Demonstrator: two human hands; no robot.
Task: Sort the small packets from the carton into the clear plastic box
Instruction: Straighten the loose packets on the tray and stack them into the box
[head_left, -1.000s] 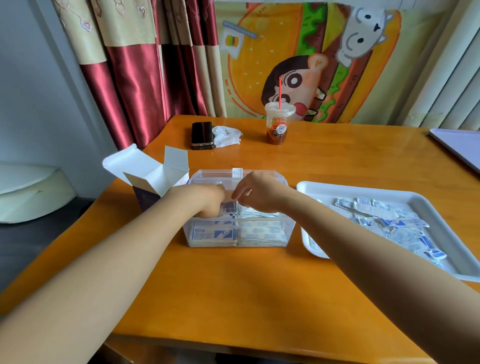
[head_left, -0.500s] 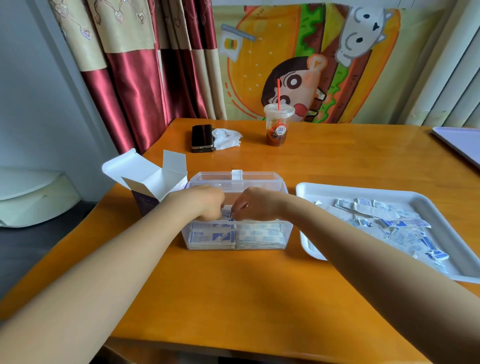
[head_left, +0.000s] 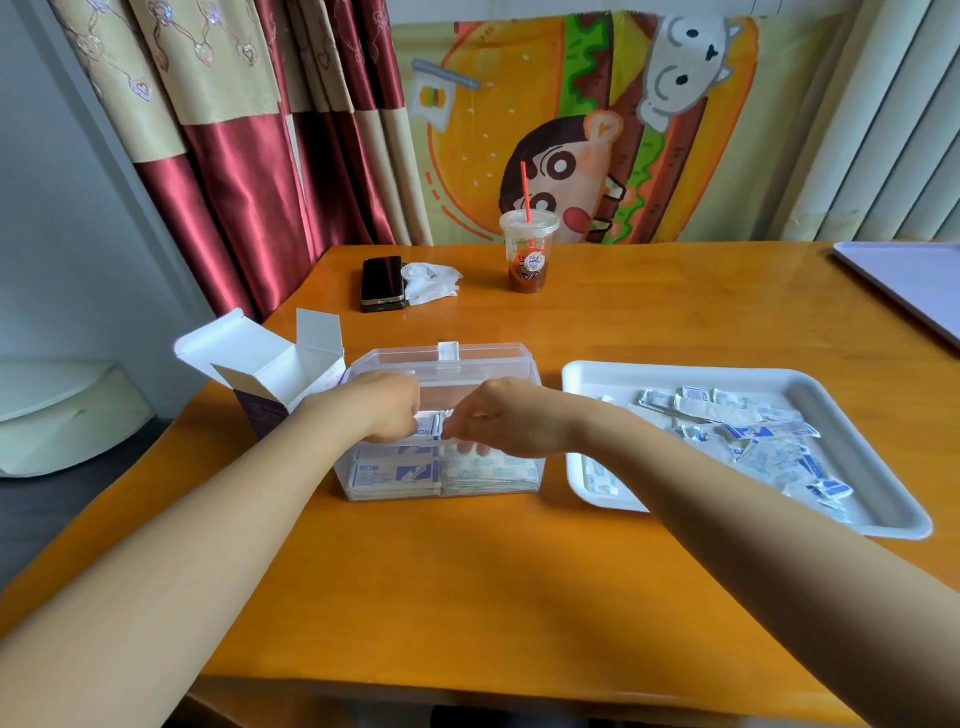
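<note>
Orange wooden surface (head_left: 467, 597): clear plastic box (head_left: 483, 358) part-filled; left hand (head_left: 387, 410), right hand (head_left: 501, 423) pinch blue-white packets (head_left: 430, 425) over it; sorting unfinished.

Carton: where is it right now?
Head view, left side: the open carton stands just left of the clear plastic box, behind the left forearm.
</note>
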